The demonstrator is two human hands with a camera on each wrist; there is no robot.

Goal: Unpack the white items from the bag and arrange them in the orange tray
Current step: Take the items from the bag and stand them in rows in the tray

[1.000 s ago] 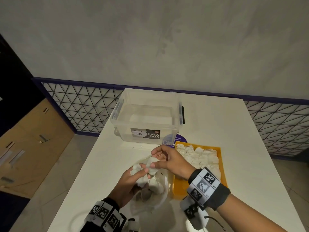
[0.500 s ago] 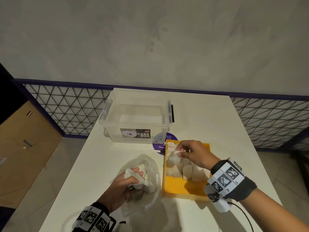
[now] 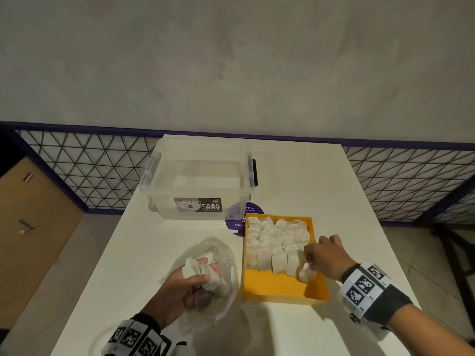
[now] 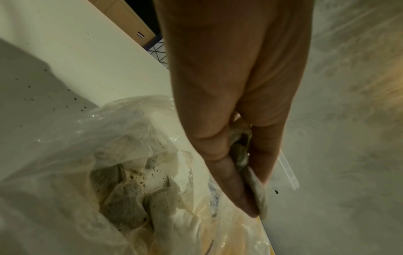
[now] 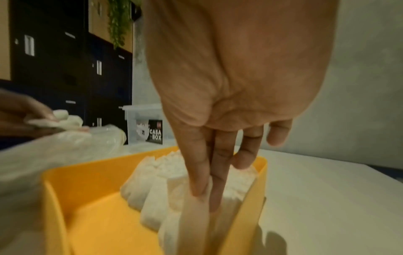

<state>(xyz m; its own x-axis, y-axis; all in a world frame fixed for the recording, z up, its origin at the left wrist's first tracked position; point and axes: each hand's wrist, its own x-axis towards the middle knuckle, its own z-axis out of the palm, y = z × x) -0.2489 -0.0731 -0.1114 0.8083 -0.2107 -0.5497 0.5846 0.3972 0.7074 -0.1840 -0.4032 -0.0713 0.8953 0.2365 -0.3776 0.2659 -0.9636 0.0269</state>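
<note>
In the orange tray [image 3: 282,286] on the table [image 3: 334,196], the right hand [image 3: 325,256] pinches a white packet [image 3: 305,273] at the near row's right end, while the left hand [image 3: 183,285] clutches several packets [image 3: 205,276] over the clear bag [image 3: 218,253] just left of the tray.

The near part of the orange tray [image 3: 279,285] is bare, so a hand can come down there. Its far part is full of white packets [image 3: 276,242] standing in rows. The right hand [image 3: 325,258] is at the right end of the nearest row, against the tray wall. Left of the tray, the plastic bag [image 3: 218,255] and the left hand [image 3: 183,285] take the space. The clear box [image 3: 198,181] closes the far side. The surface [image 3: 359,201] right of the tray is free.
</note>
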